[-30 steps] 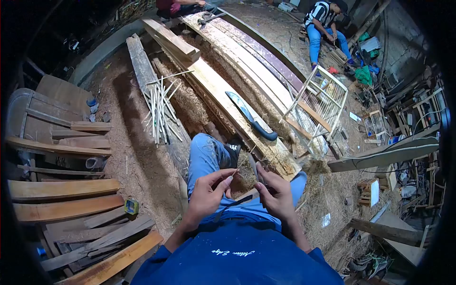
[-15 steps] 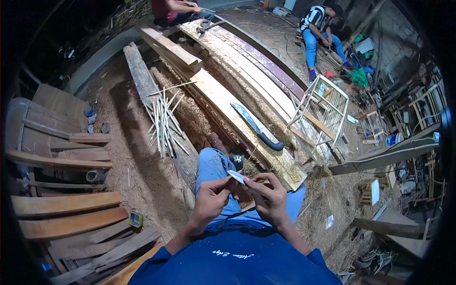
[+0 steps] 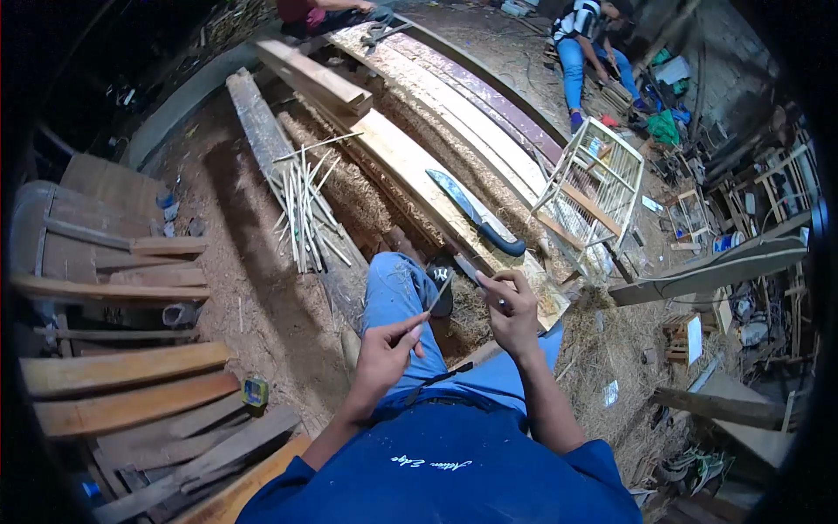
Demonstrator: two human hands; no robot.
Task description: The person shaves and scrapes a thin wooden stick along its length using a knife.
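Note:
My left hand [image 3: 390, 356] pinches a thin wooden stick [image 3: 442, 293] between thumb and fingers, its free end pointing up and to the right. My right hand [image 3: 512, 313] is closed around a small knife [image 3: 465, 265], with the blade sticking out to the upper left, apart from the stick. Most of this knife's handle is hidden in my fingers. Beyond my right hand, a large knife [image 3: 464, 206] with a black handle lies on the long plank [image 3: 401, 162]. A pile of thin sticks [image 3: 305, 214] rests on a weathered board [image 3: 259, 131] to the left.
A cage-like frame of thin bars [image 3: 594, 188] stands right of the plank. Wooden slats [image 3: 131, 362] are stacked at the left, with a yellow tape measure [image 3: 255, 392] beside them. Two people sit at the back, one in blue jeans [image 3: 572, 74]. Shavings cover the ground.
My hands have moved apart from their close position. The right hand has shifted up and right with the small knife, and the thin stick now shows in my left hand.

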